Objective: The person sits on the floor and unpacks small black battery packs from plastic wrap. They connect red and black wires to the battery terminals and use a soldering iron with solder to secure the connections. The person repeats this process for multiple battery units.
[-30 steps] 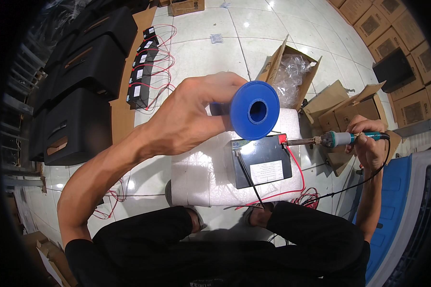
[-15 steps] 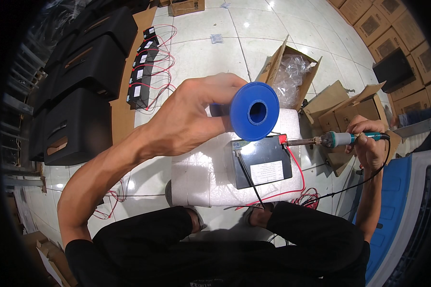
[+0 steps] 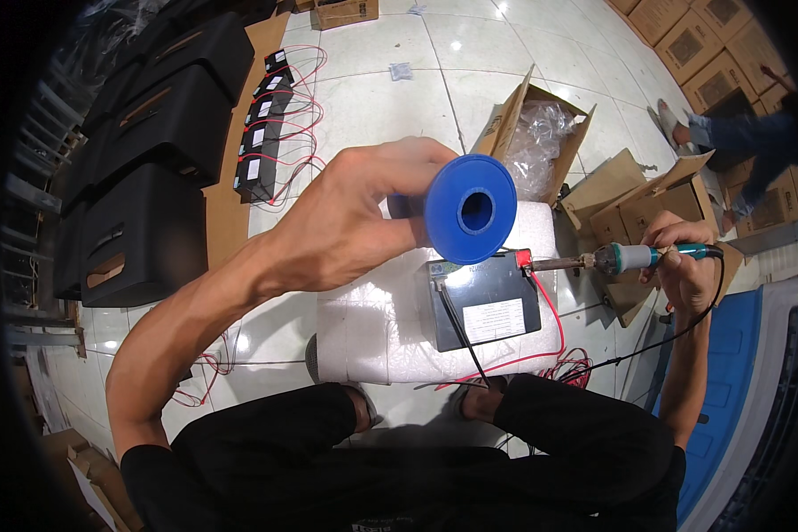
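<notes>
At the centre of the frame, the left hand [image 3: 359, 213] pinched a blue spool [image 3: 446, 217] between thumb and fingers, its round flange facing the camera. Right of centre, the right hand [image 3: 681, 266] closed its fingers around the green and white handle of a soldering iron [image 3: 631, 257], whose metal tip pointed left and met the red terminal [image 3: 523, 258] of a black battery [image 3: 488, 297]; whether solder was melting there was too small to tell. The battery lay just below the spool in the frame, on a white foam block [image 3: 363, 332], with a black wire [image 3: 459, 328] and a red wire [image 3: 559, 319] attached. More wired batteries [image 3: 259, 142] lined the upper left, beside black cases [image 3: 146, 239]. At the upper right stood another person [image 3: 740, 133], only partly visible.
</notes>
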A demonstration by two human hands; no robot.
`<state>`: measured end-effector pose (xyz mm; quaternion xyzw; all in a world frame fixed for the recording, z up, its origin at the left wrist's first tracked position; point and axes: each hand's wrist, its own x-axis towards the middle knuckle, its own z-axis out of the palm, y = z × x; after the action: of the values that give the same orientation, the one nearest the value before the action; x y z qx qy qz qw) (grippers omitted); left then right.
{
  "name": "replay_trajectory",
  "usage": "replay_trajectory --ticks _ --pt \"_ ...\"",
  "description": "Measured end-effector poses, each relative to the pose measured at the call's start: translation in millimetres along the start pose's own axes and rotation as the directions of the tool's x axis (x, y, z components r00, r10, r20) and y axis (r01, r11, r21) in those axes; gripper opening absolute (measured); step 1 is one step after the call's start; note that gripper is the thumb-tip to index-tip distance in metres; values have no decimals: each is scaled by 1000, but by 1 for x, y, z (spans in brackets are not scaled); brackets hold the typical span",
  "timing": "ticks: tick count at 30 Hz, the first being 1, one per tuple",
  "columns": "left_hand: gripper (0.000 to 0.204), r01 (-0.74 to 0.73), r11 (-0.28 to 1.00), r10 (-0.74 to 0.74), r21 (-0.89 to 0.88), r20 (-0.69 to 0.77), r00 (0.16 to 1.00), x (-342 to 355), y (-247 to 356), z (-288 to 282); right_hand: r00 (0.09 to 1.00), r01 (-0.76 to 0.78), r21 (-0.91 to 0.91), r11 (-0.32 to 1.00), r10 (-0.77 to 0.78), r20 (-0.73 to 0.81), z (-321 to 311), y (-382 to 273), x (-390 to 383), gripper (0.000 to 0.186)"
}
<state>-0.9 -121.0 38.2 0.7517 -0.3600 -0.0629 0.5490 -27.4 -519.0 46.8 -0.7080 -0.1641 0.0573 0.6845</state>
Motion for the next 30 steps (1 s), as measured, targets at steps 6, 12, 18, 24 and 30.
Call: replay_trajectory --ticks 6,12,18,24,30 --pt "22 -9 1000 9 -6 -4 1000 0 -1 0 1000 11 -1 1000 -11 19 0 -1 1 29" --pt "21 1 1000 -1 -14 -4 1000 0 -1 0 1000 13 -7 1000 -13 23 0 -1 2 31" --pt "22 -6 1000 6 -4 0 1000 0 -1 0 999 18 -10 1000 -18 44 -1 -2 3 31" --pt "23 16 1000 -16 -15 -1 1000 -1 0 0 999 5 2 1000 -5 52 -3 -2 3 31" --pt "23 9 1000 -9 -15 2 1000 -1 -1 0 996 40 -1 999 -39 79 -4 0 5 30"
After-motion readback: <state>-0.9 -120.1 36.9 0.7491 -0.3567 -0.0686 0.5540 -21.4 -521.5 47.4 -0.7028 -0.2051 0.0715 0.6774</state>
